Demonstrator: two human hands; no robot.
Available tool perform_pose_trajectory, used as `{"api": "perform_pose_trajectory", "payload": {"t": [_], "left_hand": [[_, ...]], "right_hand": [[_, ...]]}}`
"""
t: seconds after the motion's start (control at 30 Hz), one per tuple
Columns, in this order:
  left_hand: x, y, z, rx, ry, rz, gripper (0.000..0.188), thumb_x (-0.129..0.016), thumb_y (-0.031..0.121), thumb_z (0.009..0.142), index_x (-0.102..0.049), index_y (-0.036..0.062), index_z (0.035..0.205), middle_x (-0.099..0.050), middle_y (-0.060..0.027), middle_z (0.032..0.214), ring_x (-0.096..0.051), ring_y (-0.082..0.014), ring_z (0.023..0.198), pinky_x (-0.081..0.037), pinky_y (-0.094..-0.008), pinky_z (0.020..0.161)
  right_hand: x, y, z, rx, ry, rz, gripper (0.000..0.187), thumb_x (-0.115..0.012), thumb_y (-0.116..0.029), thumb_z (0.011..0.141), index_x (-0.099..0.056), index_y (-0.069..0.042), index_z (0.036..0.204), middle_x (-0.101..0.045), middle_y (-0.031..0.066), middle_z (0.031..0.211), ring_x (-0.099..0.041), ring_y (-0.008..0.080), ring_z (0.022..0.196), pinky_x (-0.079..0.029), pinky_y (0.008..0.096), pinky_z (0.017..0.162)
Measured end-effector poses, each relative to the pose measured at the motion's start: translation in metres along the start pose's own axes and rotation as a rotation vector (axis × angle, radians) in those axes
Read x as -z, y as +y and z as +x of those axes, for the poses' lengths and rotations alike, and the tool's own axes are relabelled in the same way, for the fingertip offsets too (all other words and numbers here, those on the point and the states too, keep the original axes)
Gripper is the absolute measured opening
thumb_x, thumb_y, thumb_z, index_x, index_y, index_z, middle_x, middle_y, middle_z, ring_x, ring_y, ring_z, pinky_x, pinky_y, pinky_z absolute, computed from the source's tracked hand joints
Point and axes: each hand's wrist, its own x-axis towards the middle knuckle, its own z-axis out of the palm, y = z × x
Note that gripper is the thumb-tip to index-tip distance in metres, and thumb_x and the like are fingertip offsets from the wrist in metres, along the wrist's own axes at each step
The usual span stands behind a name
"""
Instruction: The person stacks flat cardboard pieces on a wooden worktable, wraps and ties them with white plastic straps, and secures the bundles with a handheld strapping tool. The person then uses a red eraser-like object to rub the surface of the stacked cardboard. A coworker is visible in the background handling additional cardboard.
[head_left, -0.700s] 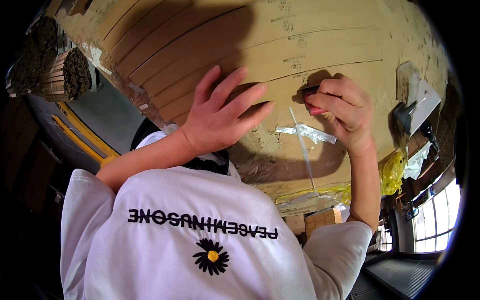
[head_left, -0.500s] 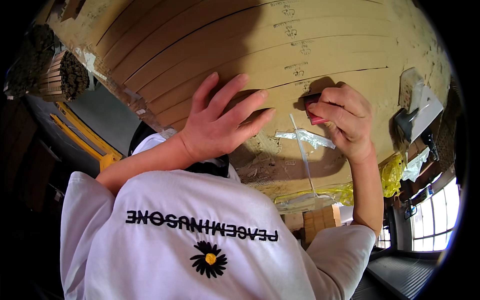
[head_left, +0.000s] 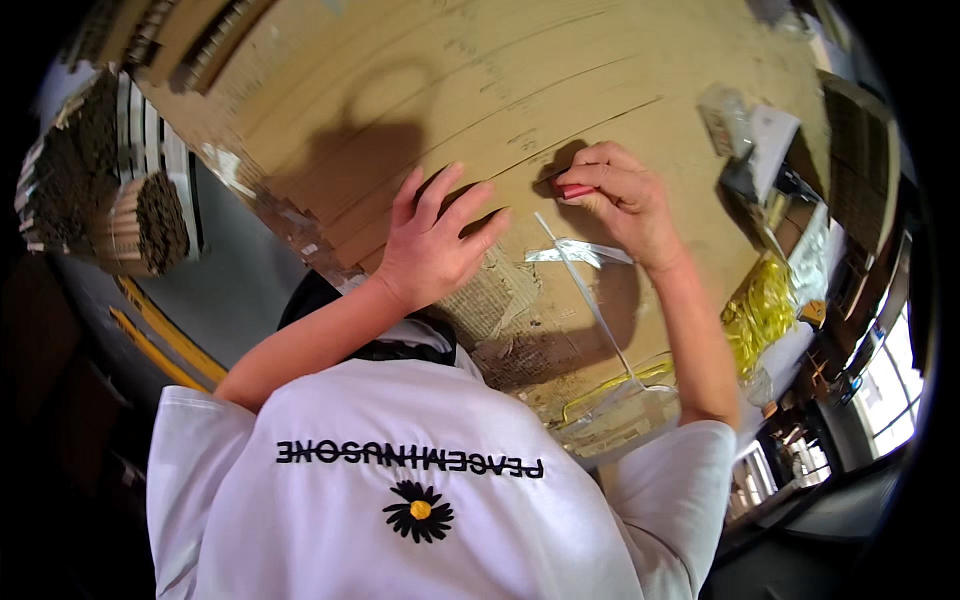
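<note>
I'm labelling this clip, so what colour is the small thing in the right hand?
The small thing looks mainly pinkish red, best seen in the head view.

Bundled cardboard strips (head_left: 145, 225) and a scuffed, cardboard-covered worktable (head_left: 690, 180) suggest a workshop.

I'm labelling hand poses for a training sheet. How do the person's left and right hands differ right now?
The left hand has its fingers spread, while the right hand has its fingers curled. The left hand holds nothing visible, while the right hand pinches a small red object. Both hands are bare and over the brown cardboard.
</note>
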Motion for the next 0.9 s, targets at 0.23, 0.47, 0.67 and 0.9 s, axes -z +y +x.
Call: {"api": "perform_pose_trajectory", "payload": {"t": [0.23,0.47,0.67,0.9], "left_hand": [[0.021,0.007,0.005,-0.079,-0.047,0.05,0.045,-0.07,0.021,0.076,-0.061,0.0201,0.121,-0.051,-0.0083,0.127,-0.04,-0.036,0.125,-0.031,-0.0546,0.103],[0.074,-0.078,0.054,0.023,0.111,-0.01,0.052,-0.067,0.023,0.081,-0.05,0.0025,0.125,-0.053,-0.0192,0.121,-0.05,-0.0392,0.108,-0.04,-0.0469,0.094],[0.103,-0.193,0.097,0.201,0.001,0.283,0.05,-0.065,0.033,0.085,-0.052,-0.0004,0.12,-0.053,-0.0209,0.118,-0.05,-0.0389,0.111,-0.043,-0.0478,0.093],[0.111,-0.204,0.105,0.171,-0.258,-0.021,0.057,-0.067,0.044,0.082,-0.056,-0.0021,0.114,-0.057,-0.0209,0.108,-0.055,-0.0369,0.102,-0.046,-0.0445,0.088]], "right_hand": [[-0.023,0.006,-0.118,-0.407,1.334,0.563,0.02,-0.066,-0.013,0.091,-0.062,-0.004,0.109,-0.064,0.0001,0.092,-0.054,0.0058,0.072,-0.041,0.0201,0.058],[-0.085,0.027,-0.2,-0.573,1.312,-0.649,0.029,-0.064,-0.021,0.092,-0.064,0.0,0.111,-0.065,0.0068,0.091,-0.062,0.0141,0.081,-0.05,0.0275,0.065],[-0.164,-0.067,-0.111,-0.757,1.05,0.776,0.03,-0.059,-0.019,0.093,-0.058,0.0,0.116,-0.064,0.0066,0.086,-0.06,0.0136,0.07,-0.051,0.028,0.063],[-0.23,-0.088,0.001,-0.945,1.102,0.088,0.057,-0.067,-0.037,0.087,-0.053,0.008,0.117,-0.063,0.0182,0.092,-0.061,0.0294,0.083,-0.049,0.0389,0.078]]}}
